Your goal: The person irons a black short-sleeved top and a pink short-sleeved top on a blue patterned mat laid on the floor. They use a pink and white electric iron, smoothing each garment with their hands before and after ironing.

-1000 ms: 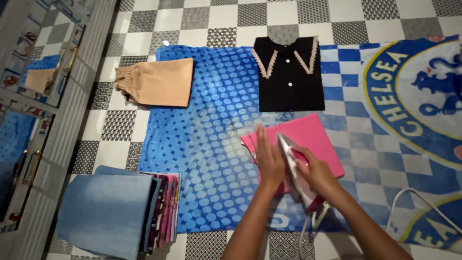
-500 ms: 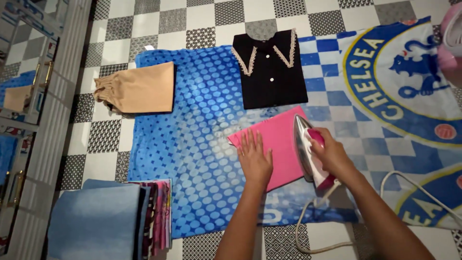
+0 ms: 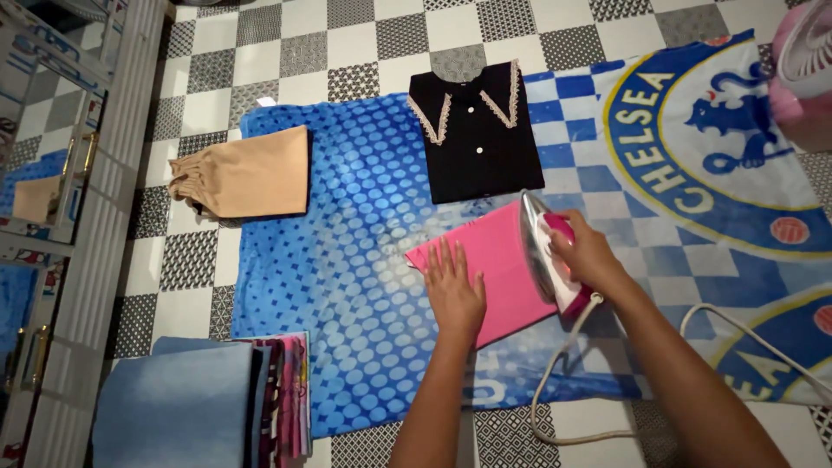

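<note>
A folded pink cloth (image 3: 498, 260) lies on a blue dotted blanket (image 3: 347, 251) spread over the tiled floor. My left hand (image 3: 454, 289) rests flat, fingers spread, on the cloth's near left part. My right hand (image 3: 587, 254) grips the pink handle of an electric iron (image 3: 544, 253), which is tilted on its side with its shiny soleplate facing left, at the cloth's right edge. The iron's white cord (image 3: 563, 381) loops toward the near edge.
A folded black collared shirt (image 3: 477, 130) lies beyond the pink cloth, a folded tan garment (image 3: 247, 172) at the far left. A stack of folded clothes (image 3: 199, 403) sits near left. A blue crest blanket (image 3: 719, 147), a pink fan (image 3: 802, 69) and a mirrored cabinet (image 3: 61, 191) border the area.
The iron has moved from the middle of the pink cloth to its right edge and slightly farther away. My left hand shifted left onto the cloth's near left part.
</note>
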